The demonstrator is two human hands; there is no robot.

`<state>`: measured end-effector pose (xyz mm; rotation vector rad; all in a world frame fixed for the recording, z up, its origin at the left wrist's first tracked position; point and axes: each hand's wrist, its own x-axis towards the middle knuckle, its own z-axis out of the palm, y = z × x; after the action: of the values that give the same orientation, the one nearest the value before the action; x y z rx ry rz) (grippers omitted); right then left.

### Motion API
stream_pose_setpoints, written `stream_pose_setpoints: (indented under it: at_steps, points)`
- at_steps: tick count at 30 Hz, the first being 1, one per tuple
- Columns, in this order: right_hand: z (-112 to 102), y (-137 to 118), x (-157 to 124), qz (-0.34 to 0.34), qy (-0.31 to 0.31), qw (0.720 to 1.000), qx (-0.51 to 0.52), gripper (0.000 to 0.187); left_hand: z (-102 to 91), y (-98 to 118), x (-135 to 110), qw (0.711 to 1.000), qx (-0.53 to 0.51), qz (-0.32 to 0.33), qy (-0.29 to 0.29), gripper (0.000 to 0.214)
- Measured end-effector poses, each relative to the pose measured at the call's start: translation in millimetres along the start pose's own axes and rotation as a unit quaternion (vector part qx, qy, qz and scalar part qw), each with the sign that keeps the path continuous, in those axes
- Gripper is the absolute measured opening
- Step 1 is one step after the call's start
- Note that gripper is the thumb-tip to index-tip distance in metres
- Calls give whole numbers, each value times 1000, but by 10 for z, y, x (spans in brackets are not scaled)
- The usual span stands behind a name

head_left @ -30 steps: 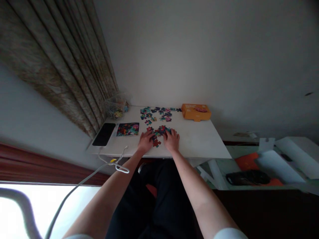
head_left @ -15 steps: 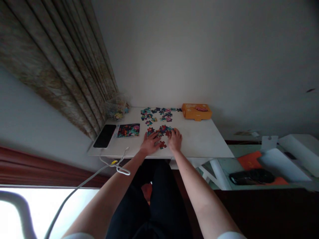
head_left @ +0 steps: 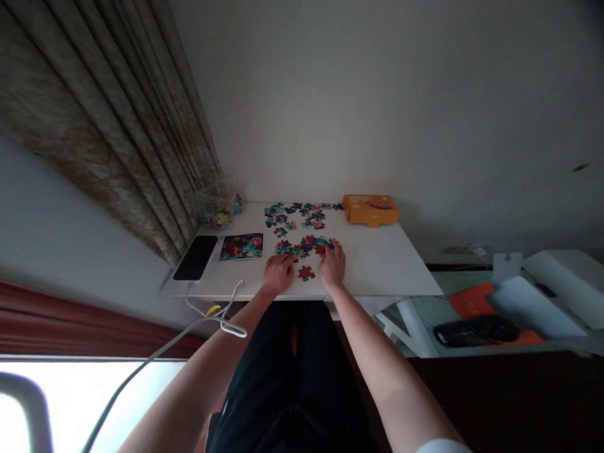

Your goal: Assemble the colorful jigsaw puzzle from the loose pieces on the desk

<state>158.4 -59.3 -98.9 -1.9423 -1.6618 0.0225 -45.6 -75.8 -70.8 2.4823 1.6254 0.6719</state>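
My left hand (head_left: 279, 273) lies on the white table (head_left: 372, 277) with its fingertips just short of a cluster of joined jigsaw pieces (head_left: 304, 246). My right hand (head_left: 332, 265) sits at the right end of that cluster, its fingertips at a reddish piece (head_left: 321, 250). Whether they grip it is hard to tell. A loose red puzzle piece (head_left: 306, 272) lies between my hands. Farther back are several scattered teal and pink pieces (head_left: 295, 217). A colourful picture card (head_left: 241, 246) lies left of my left hand.
An orange box (head_left: 370, 209) stands at the table's back right. A black phone (head_left: 195, 257) and a clear bag of pieces (head_left: 217, 211) sit at the left, beside a curtain (head_left: 104, 126). A white cable (head_left: 212, 313) hangs over the front edge.
My left hand has shifted left, away from the cluster, and the loose red piece now shows fully between my hands. The cluster reaches farther right than before.
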Motion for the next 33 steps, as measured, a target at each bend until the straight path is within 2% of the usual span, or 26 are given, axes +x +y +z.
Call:
stream_pose_setpoints:
  at_steps: [4,6,7,9,11,12,14,18,21,23,26,30,33]
  points:
    - [-55,-19,3,51,0,999,-1,49,38,-183,-37,998,-25,-49,42,33]
    - [-98,-44,19,42,-5,999,3,49,38,-244,-68,996,-31,-63,49,32]
    - [-121,-65,30,10,-18,1000,3,49,36,-259,-87,996,-30,-66,47,32]
    - [-161,-119,61,-106,-68,992,1,51,31,-254,-123,997,-19,-65,42,34]
    - [-186,-165,102,-218,-129,967,-4,49,27,-218,-155,997,-1,-63,37,34]
    - [-192,-174,126,-245,-150,958,-8,46,24,-196,-166,997,7,-63,34,34]
    - [-197,-141,181,-240,-164,957,-20,42,15,-155,-182,997,18,-70,31,35]
    - [-212,106,276,-167,-135,976,-43,41,-20,-108,-191,996,30,-78,30,35]
    - [-238,273,299,-103,-110,987,-54,42,-52,-68,-182,997,44,-58,25,36]
    - [-252,283,292,-86,-97,990,-57,42,-66,-23,-162,998,51,-29,11,38]
    - [-251,136,262,-150,-108,982,-30,43,-64,63,-114,998,50,23,-25,39]
    - [-208,-133,215,-284,-178,942,24,45,-23,143,-58,996,50,41,-53,36]
    - [-184,-156,209,-264,-185,947,12,41,5,128,-51,996,42,48,-55,36]
